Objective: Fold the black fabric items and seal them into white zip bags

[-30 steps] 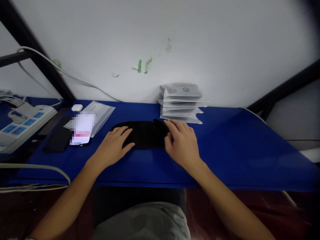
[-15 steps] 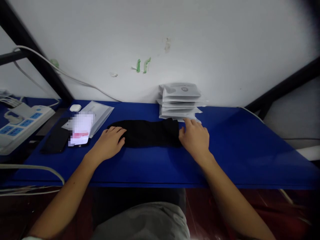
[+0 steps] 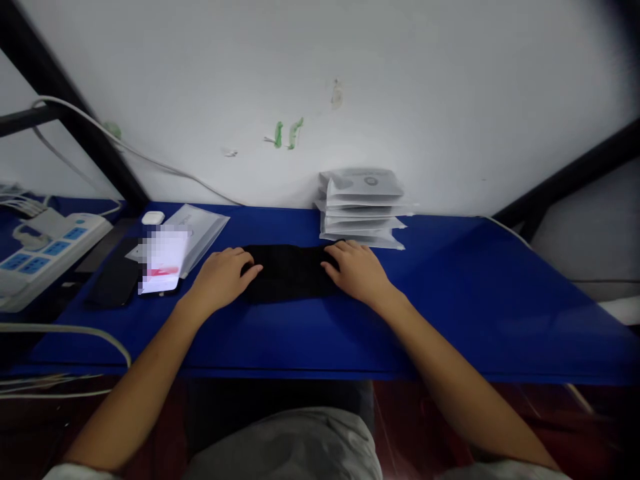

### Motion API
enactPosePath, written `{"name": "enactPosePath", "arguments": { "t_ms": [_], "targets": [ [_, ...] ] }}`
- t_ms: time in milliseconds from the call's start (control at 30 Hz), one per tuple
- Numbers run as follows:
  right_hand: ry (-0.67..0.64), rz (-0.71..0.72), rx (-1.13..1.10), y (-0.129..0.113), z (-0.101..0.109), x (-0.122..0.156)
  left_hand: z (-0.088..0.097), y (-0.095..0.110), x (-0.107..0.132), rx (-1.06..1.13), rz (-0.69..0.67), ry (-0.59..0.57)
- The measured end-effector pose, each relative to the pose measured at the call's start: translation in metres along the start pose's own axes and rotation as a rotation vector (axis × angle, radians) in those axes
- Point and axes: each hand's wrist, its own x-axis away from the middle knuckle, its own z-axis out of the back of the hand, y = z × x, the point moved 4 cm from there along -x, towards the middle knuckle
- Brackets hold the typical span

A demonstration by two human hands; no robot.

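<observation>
A black sock (image 3: pixel 290 272) lies flat along the blue table (image 3: pixel 465 307), left to right. My left hand (image 3: pixel 223 278) rests palm down on its left end with the fingers stretched out. My right hand (image 3: pixel 356 272) lies flat over its right end, fingers pointing left across the fabric. Just behind my right hand, against the white wall, stands a stack of clear plastic packets (image 3: pixel 361 208).
Left of the sock lie a clear packet (image 3: pixel 197 227), a phone with a lit screen (image 3: pixel 160 263), a dark phone (image 3: pixel 114 280) and a white earbud case (image 3: pixel 153 217). A white power strip (image 3: pixel 43 250) sits far left. White cables run along the wall and front edge.
My right hand slid right along the sock, stretching it out, then came back left onto its right end. My left hand stayed on the left end.
</observation>
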Motion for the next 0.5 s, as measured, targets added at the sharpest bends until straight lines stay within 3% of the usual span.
{"name": "enactPosePath", "arguments": {
  "t_ms": [167, 300, 500],
  "targets": [
    [-0.104, -0.053, 0.076, 0.013, -0.005, -0.008, -0.009, -0.009, -0.003, 0.021, 0.025, -0.145],
    [-0.164, -0.053, 0.023, 0.02, -0.003, -0.01, -0.011, -0.018, -0.009, -0.094, 0.086, -0.046],
    [-0.238, -0.036, -0.126, 0.034, 0.003, -0.011, -0.011, -0.029, -0.019, -0.095, 0.086, -0.019]
  ]
}}
